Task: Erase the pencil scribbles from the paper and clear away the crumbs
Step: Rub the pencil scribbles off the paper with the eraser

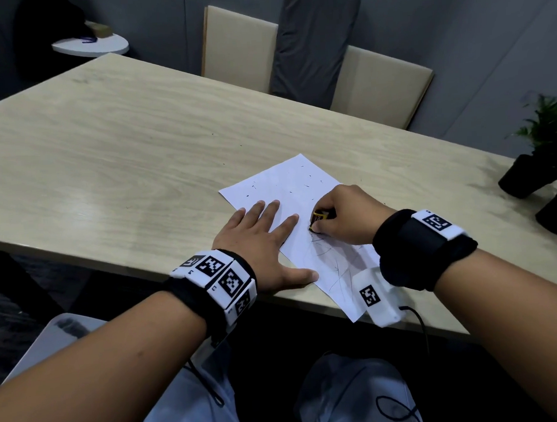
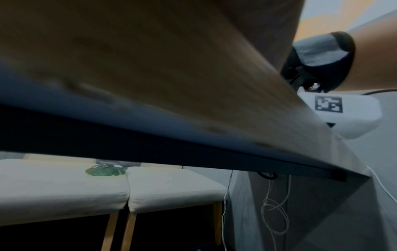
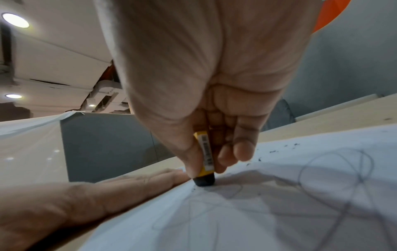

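A white sheet of paper (image 1: pixel 289 191) lies near the table's front edge, with grey pencil scribbles (image 1: pixel 330 262) on its near half and dark crumbs (image 1: pixel 254 187) scattered over its far half. My right hand (image 1: pixel 341 214) pinches a black eraser in a yellow sleeve (image 1: pixel 319 218) and holds its tip down on the paper (image 3: pixel 279 212). The eraser (image 3: pixel 205 163) stands nearly upright at the edge of the scribbles (image 3: pixel 335 171). My left hand (image 1: pixel 262 243) lies flat with fingers spread on the paper's left edge. The left wrist view is mostly blocked by the palm (image 2: pixel 150 68).
The wooden table (image 1: pixel 108 148) stretches away to the left and back. Two black plant pots (image 1: pixel 524 177) stand at the right edge. Chairs (image 1: pixel 241 43) line the far side. More crumbs (image 3: pixel 277 150) lie on the paper beyond my right hand (image 3: pixel 204 84).
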`<state>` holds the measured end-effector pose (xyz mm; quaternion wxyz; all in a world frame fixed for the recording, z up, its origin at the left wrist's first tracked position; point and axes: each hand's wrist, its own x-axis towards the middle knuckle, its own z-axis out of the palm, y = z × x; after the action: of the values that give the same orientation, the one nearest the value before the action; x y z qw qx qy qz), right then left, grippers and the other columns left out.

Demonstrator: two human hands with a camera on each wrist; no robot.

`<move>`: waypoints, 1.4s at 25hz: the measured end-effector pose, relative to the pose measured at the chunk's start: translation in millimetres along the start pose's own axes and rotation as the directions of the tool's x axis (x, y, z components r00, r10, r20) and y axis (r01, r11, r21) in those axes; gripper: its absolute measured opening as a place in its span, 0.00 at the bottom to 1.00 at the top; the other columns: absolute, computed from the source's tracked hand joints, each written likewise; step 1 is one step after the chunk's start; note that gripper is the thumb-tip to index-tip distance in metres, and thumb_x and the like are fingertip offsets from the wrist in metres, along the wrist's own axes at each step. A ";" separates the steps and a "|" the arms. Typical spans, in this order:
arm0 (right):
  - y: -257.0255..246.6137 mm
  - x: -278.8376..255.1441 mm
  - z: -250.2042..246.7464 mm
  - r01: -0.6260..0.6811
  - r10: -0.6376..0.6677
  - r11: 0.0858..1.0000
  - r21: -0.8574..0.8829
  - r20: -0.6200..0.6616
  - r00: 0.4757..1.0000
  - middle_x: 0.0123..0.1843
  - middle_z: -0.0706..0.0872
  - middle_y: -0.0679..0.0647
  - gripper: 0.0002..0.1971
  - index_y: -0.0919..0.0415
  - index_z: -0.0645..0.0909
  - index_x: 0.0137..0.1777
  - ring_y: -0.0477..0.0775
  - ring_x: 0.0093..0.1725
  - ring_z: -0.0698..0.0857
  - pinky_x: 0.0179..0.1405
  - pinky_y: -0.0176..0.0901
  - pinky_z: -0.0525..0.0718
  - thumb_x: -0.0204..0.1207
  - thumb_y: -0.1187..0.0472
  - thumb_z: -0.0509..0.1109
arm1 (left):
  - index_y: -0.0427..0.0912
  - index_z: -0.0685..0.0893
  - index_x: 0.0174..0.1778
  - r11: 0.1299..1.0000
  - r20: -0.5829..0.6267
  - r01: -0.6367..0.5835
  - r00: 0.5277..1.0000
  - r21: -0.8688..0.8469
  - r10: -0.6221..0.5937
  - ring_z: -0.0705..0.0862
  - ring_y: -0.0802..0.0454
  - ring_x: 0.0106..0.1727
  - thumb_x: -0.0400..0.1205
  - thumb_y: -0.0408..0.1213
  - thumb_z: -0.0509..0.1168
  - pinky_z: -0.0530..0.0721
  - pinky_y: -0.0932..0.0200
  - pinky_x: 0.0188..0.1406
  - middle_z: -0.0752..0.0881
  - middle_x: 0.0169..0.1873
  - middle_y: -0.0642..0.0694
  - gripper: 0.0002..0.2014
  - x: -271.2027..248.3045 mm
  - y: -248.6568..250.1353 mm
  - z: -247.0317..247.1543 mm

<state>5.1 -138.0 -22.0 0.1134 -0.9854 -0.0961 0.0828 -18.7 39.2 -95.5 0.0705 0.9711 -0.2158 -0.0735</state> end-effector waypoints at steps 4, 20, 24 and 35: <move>2.0 -2.7 -4.0 -0.002 0.004 1.000 -0.019 0.127 0.992 0.39 0.88 0.60 0.09 0.64 0.87 0.43 0.54 0.36 0.81 0.35 0.45 0.78 0.71 0.58 0.73 | 0.65 0.38 0.84 1.000 -0.004 0.004 1.000 -0.004 -0.004 0.33 0.52 0.85 0.65 0.85 0.44 0.35 0.47 0.83 0.35 0.85 0.53 0.53 0.0 0.1 -0.3; -0.6 -9.5 8.8 -0.043 0.044 0.999 0.029 -0.014 0.999 0.40 0.89 0.60 0.09 0.66 0.86 0.43 0.59 0.42 0.85 0.37 0.46 0.81 0.73 0.59 0.71 | 0.65 0.37 0.84 1.000 0.005 0.000 1.000 0.002 0.000 0.33 0.52 0.85 0.64 0.85 0.43 0.35 0.46 0.83 0.34 0.85 0.53 0.54 0.6 -0.7 0.6; -2.7 -6.7 2.9 -0.039 0.038 0.999 0.019 0.063 0.997 0.34 0.84 0.59 0.09 0.66 0.85 0.41 0.53 0.34 0.77 0.33 0.43 0.74 0.71 0.59 0.71 | 0.65 0.37 0.84 1.000 -0.004 -0.003 1.000 0.001 0.003 0.33 0.52 0.85 0.64 0.86 0.42 0.35 0.46 0.83 0.35 0.85 0.52 0.54 -0.5 -0.8 1.0; -7.8 -8.1 5.7 -0.056 0.059 0.994 0.090 -0.026 0.998 0.29 0.77 0.54 0.10 0.69 0.80 0.35 0.51 0.30 0.72 0.30 0.42 0.69 0.71 0.62 0.71 | 0.65 0.38 0.84 1.000 -0.009 0.008 1.000 -0.005 -0.008 0.33 0.52 0.85 0.64 0.86 0.44 0.35 0.47 0.83 0.35 0.85 0.53 0.55 -0.8 0.7 0.4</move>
<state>-5.2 -131.0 -24.5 0.1564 -0.9828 -0.0621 0.0761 -19.8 38.9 -95.7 0.0735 0.9721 -0.2115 -0.0696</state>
